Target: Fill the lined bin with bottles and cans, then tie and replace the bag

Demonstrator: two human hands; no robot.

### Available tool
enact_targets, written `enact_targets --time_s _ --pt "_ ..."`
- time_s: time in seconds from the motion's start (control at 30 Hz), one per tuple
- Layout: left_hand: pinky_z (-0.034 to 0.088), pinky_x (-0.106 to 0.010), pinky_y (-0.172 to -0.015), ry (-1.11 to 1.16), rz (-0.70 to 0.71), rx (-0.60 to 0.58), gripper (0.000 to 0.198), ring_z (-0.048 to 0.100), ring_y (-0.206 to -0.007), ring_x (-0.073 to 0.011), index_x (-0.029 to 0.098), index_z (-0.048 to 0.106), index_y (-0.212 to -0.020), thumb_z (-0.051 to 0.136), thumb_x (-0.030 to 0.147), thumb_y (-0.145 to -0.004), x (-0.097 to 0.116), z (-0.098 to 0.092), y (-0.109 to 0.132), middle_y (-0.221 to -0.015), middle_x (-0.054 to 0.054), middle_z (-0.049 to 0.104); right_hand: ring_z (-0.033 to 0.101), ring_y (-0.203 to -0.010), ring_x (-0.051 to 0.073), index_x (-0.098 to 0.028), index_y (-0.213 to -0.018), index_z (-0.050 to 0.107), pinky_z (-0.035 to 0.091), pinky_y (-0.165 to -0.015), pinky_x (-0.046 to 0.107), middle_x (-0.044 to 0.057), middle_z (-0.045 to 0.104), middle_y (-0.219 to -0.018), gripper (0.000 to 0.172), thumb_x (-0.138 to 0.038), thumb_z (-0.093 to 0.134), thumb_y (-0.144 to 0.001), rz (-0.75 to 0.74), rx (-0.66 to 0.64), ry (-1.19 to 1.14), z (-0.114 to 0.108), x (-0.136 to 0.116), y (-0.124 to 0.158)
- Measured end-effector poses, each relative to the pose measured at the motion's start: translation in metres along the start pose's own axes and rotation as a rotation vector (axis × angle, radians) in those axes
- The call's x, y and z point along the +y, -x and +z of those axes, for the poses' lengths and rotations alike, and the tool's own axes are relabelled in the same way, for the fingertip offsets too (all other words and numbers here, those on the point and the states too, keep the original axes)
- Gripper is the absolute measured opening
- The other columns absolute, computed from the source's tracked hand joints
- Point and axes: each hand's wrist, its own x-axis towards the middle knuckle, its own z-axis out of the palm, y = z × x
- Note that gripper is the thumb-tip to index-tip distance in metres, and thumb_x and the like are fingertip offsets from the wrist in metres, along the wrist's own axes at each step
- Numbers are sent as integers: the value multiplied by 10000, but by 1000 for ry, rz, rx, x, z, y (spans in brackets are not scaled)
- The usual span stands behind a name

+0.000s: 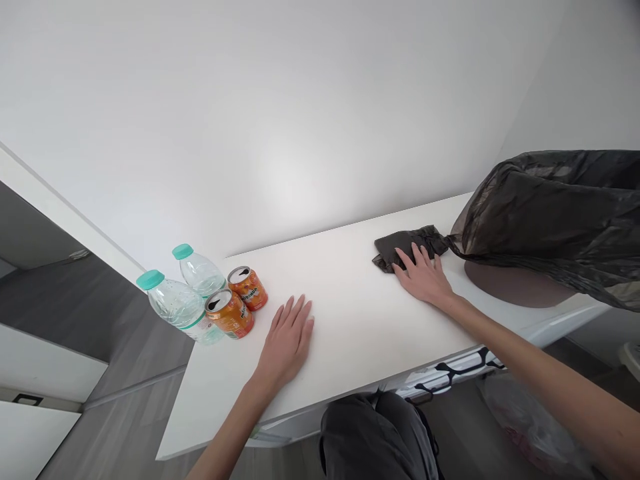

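My left hand (287, 341) lies flat on the white tabletop (345, 307), fingers stretched out, holding nothing. Just left of it stand two orange soda cans, the nearer can (231, 315) and the farther can (249, 288), both with their tops opened. Behind them are two clear plastic bottles with teal caps, a front bottle (175, 303) and a back bottle (201, 270). On the right, my right hand (424, 277) rests with spread fingers on a folded black plastic bag (400, 247), touching its near edge without gripping it.
A bin (515, 283) lined with a black garbage bag (540, 213) stands at the table's right end. The liner's twisted tie reaches toward the folded bag. A white wall (300, 120) runs behind the table. My legs (377, 437) are under the front edge.
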Motion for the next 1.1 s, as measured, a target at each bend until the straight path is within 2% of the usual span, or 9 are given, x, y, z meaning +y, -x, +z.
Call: enact_targets --time_s 0.13,0.27,0.43,0.6,0.83,1.1 --pt "265 -515 -1325 -5 12 17 540 246 -1619 -234 263 429 -1612 283 441 -1123 0 0 -1 -1711 -15 359 94 -1620 431 -276 -1695 248 179 -1256 692 97 45 -1791 723 -612 125 -1068 -2 83 -35 3 -1 6" --pt "287 -527 -1314 -13 28 44 537 272 -1611 -241 279 417 -1620 301 436 -1121 0 0 -1 -1702 -23 378 58 -1617 443 -277 -1712 167 171 -1250 702 84 -27 -1793 730 -614 138 -1066 44 84 -24 -1 -6 -12" --pt "287 -527 -1314 -14 23 27 539 255 -1616 -245 265 422 -1617 308 439 -1119 2 -2 -2 -1706 -28 369 23 -1623 440 -325 -1701 222 58 -1256 718 96 87 -1788 861 -800 173 -984 30 -3 -16 -6 -14 -26" --pt "278 -529 -1318 -15 11 -4 548 245 -1619 -242 248 422 -1614 297 447 -1119 4 -7 -2 -1711 -29 359 78 -1617 448 -330 -1681 301 54 -1257 719 97 151 -1778 953 -882 158 -918 80 -74 -17 -6 -9 -35" --pt "279 -521 -1317 8 -1 0 533 252 -1617 -236 270 433 -1606 305 445 -1119 6 -6 -2 -1710 -18 364 49 -1629 418 -303 -1689 285 22 -1266 685 122 99 -1784 962 -865 100 -931 127 -83 -10 -6 3 -52" --pt "290 -520 -1311 22 4 27 535 282 -1608 -242 270 454 -1595 298 456 -1117 5 -8 1 -1696 -27 395 52 -1641 345 -283 -1697 257 41 -1302 594 102 103 -1786 871 -756 44 -998 119 -98 -47 -7 1 -36"
